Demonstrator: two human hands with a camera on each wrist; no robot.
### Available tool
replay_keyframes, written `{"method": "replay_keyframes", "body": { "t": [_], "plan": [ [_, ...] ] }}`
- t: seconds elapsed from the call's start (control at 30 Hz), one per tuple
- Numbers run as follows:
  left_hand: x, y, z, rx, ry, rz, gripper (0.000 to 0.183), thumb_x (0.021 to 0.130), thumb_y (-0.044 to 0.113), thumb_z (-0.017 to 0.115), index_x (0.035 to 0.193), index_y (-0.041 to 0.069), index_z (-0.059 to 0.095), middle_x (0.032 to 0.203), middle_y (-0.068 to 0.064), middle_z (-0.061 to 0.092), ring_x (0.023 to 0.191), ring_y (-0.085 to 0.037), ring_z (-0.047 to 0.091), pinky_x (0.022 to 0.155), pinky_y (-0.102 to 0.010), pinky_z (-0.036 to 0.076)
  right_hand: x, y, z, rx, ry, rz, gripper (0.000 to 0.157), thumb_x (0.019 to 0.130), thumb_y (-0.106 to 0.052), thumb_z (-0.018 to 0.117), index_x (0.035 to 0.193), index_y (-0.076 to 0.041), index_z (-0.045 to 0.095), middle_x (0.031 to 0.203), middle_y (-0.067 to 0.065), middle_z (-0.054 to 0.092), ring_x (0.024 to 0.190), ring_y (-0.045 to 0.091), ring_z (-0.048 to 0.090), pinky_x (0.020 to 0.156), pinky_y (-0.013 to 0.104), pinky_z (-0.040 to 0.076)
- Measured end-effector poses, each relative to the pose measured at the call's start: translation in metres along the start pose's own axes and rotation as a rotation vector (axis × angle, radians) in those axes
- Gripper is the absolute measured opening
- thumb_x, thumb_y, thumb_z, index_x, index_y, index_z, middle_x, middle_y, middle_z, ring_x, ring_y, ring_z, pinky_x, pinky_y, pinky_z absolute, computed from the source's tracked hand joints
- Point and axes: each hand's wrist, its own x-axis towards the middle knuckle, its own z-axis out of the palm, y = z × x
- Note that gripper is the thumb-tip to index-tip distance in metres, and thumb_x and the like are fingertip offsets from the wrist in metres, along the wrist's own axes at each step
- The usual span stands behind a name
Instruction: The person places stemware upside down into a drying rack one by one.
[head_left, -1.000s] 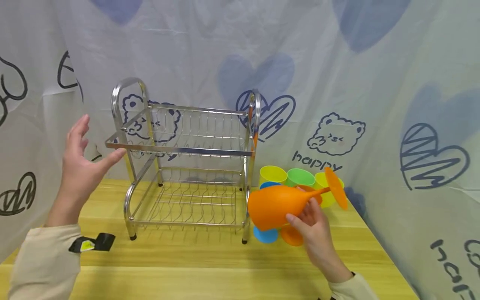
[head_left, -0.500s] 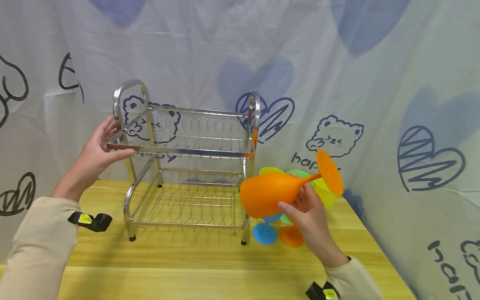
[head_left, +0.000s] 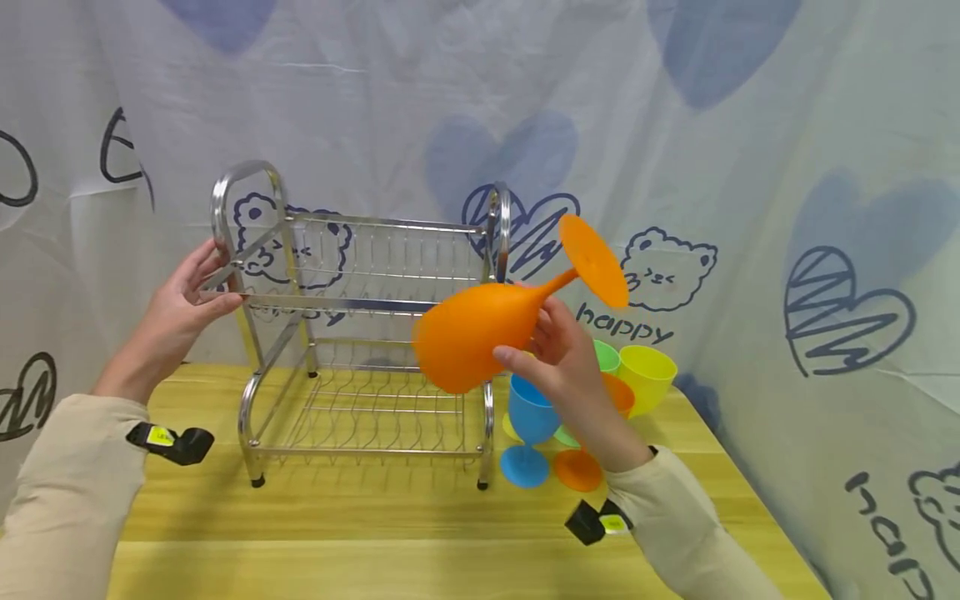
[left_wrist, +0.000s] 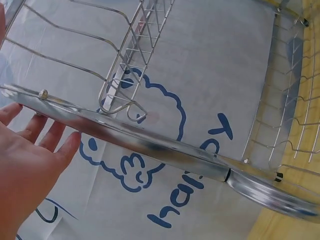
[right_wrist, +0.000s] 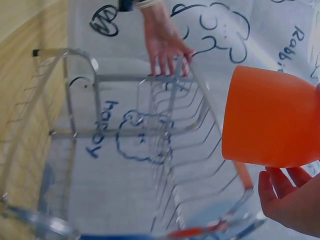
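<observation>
In the head view, an orange plastic goblet (head_left: 480, 333) is held up in the air, tilted, with its mouth toward the lower left and its foot at the upper right. My right hand (head_left: 562, 375) grips it at the base of the bowl, thumb on the near side. Its bowl (right_wrist: 270, 117) overlaps the rack's front rail in the right wrist view. A two-tier chrome dish rack (head_left: 352, 302) stands left of it. My left hand (head_left: 180, 304) touches the rack's upper left end with fairly straight fingers. Those fingertips (left_wrist: 67, 145) meet the metal tube in the left wrist view.
Right of the rack on the wooden table (head_left: 360, 533) stand several more cups: a blue goblet (head_left: 531, 412), an orange goblet (head_left: 577, 471), a green cup (head_left: 607, 357) and a yellow cup (head_left: 648, 375). A patterned cloth (head_left: 390, 100) hangs behind and at both sides.
My right hand has carried the orange goblet up and left, in front of the rack, tilting its foot higher. My left hand has moved right and come onto the rack's upper left end.
</observation>
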Motion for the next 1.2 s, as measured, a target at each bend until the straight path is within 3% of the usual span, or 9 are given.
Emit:
{"method": "replay_keyframes", "body": {
  "t": [0.1, 0.23, 0.33, 0.43, 0.6, 0.87, 1.1, 1.2],
  "plan": [
    [-0.001, -0.002, -0.001, -0.018, 0.011, -0.009, 0.076, 0.099, 0.014, 0.055, 0.156, 0.031, 0.007, 0.160, -0.013, 0.010, 0.109, -0.002, 0.045, 0.114, -0.053, 0.018, 0.012, -0.005, 0.012, 0.009, -0.033, -0.069, 0.057, 0.088, 0.005, 0.062, 0.141, 0.001, 0.040, 0.127, 0.017, 0.056, 0.113, 0.028, 0.057, 0.096, 0.039, 0.049],
    [0.000, -0.002, -0.001, -0.025, 0.006, -0.037, 0.077, 0.098, 0.016, 0.057, 0.156, 0.033, 0.008, 0.161, -0.010, 0.011, 0.122, -0.017, 0.040, 0.115, -0.044, 0.023, 0.027, -0.010, 0.026, 0.042, -0.068, -0.135, 0.055, 0.087, 0.008, 0.061, 0.138, 0.004, 0.041, 0.124, 0.020, 0.057, 0.108, 0.030, 0.059, 0.093, 0.041, 0.051],
    [0.000, -0.002, -0.001, -0.035, 0.010, -0.028, 0.077, 0.098, 0.014, 0.057, 0.156, 0.033, 0.009, 0.161, -0.011, 0.011, 0.127, -0.023, 0.037, 0.115, -0.044, 0.022, 0.042, -0.012, 0.038, 0.062, -0.079, -0.178, 0.053, 0.087, 0.009, 0.061, 0.137, 0.006, 0.042, 0.123, 0.021, 0.057, 0.107, 0.030, 0.059, 0.093, 0.041, 0.051],
    [0.000, -0.004, 0.001, -0.070, 0.025, -0.008, 0.076, 0.098, 0.012, 0.057, 0.156, 0.033, 0.012, 0.160, -0.010, 0.013, 0.128, -0.023, 0.037, 0.116, -0.050, 0.013, 0.061, -0.016, 0.049, 0.064, -0.084, -0.192, 0.053, 0.088, 0.009, 0.063, 0.136, 0.006, 0.043, 0.123, 0.021, 0.057, 0.107, 0.028, 0.059, 0.092, 0.039, 0.052],
    [0.001, -0.007, 0.003, -0.114, 0.040, 0.006, 0.076, 0.098, 0.010, 0.057, 0.156, 0.032, 0.013, 0.160, -0.008, 0.013, 0.131, -0.024, 0.035, 0.115, -0.055, 0.003, 0.090, -0.021, 0.066, 0.051, -0.082, -0.132, 0.058, 0.087, 0.001, 0.068, 0.140, -0.002, 0.044, 0.125, 0.014, 0.058, 0.105, 0.022, 0.060, 0.087, 0.034, 0.054],
    [0.000, -0.006, 0.006, -0.079, 0.043, 0.019, 0.075, 0.098, 0.012, 0.056, 0.155, 0.032, 0.013, 0.161, -0.009, 0.012, 0.131, -0.024, 0.036, 0.115, -0.057, 0.005, 0.122, -0.022, 0.090, -0.075, -0.072, -0.048, 0.066, 0.086, -0.016, 0.074, 0.144, -0.012, 0.043, 0.130, 0.000, 0.056, 0.107, 0.010, 0.057, 0.084, 0.023, 0.053],
    [-0.001, -0.006, 0.007, -0.058, 0.048, 0.016, 0.074, 0.098, 0.013, 0.056, 0.156, 0.032, 0.013, 0.160, -0.009, 0.013, 0.117, -0.010, 0.043, 0.115, -0.054, 0.012, 0.144, -0.020, 0.117, -0.186, -0.065, 0.053, 0.067, 0.084, -0.025, 0.078, 0.140, -0.015, 0.043, 0.131, -0.002, 0.054, 0.110, 0.008, 0.053, 0.083, 0.018, 0.050],
    [-0.001, -0.006, 0.007, -0.045, 0.048, 0.016, 0.073, 0.099, 0.014, 0.055, 0.155, 0.033, 0.013, 0.160, -0.008, 0.013, 0.125, -0.015, 0.041, 0.115, -0.054, 0.013, 0.152, -0.016, 0.128, -0.217, -0.051, 0.082, 0.067, 0.082, -0.027, 0.079, 0.139, -0.016, 0.044, 0.131, -0.003, 0.053, 0.109, 0.008, 0.054, 0.083, 0.018, 0.049]
  ]
}}
